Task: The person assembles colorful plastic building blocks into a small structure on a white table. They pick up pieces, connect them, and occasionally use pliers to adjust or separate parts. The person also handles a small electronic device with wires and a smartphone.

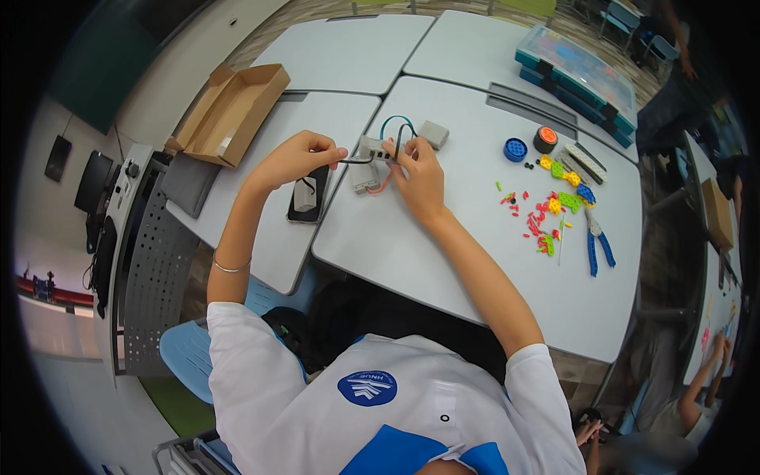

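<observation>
My left hand (299, 160) is closed, its fingertips pinching a black cable (358, 161) that runs to a grey electronic module (372, 148). My right hand (419, 180) grips that module from the right, with part of it hidden behind the fingers. Teal and black wires (393, 119) arch up above the module. Just beyond the right fingers lies a light grey block (433, 134). Below the held module sits another grey block (365, 182) with a reddish wire beside it. Near my left wrist, a dark phone (316, 207) carries a further grey block (304, 195).
An open cardboard box (237, 111) stands at the left. On the right lie blue-handled pliers (598, 247), small red pegs (537, 226), a blue wheel (515, 150), an orange-black wheel (545, 140) and connector pieces (570, 199). Teal cases (578, 75) are stacked behind. A person works far right.
</observation>
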`<action>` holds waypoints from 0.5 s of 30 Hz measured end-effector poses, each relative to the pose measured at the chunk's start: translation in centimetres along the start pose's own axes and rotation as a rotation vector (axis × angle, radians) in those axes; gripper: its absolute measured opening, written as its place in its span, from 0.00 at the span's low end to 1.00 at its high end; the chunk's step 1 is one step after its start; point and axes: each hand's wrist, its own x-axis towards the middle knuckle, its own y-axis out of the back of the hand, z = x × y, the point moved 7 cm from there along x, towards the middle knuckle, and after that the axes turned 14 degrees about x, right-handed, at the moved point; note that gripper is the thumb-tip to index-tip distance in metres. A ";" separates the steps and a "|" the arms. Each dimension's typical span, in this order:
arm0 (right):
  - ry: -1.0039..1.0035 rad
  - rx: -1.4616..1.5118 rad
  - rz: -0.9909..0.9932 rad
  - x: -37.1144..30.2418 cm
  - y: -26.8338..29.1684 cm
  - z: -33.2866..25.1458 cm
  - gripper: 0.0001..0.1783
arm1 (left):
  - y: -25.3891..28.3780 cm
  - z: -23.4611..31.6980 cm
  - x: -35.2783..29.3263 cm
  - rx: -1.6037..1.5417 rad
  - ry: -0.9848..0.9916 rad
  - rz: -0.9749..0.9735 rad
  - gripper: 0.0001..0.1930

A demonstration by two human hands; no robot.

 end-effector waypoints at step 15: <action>0.149 0.042 -0.269 -1.7 -2.4 -1.4 0.18 | -5.1 -4.2 -3.6 0.031 0.147 -0.016 0.19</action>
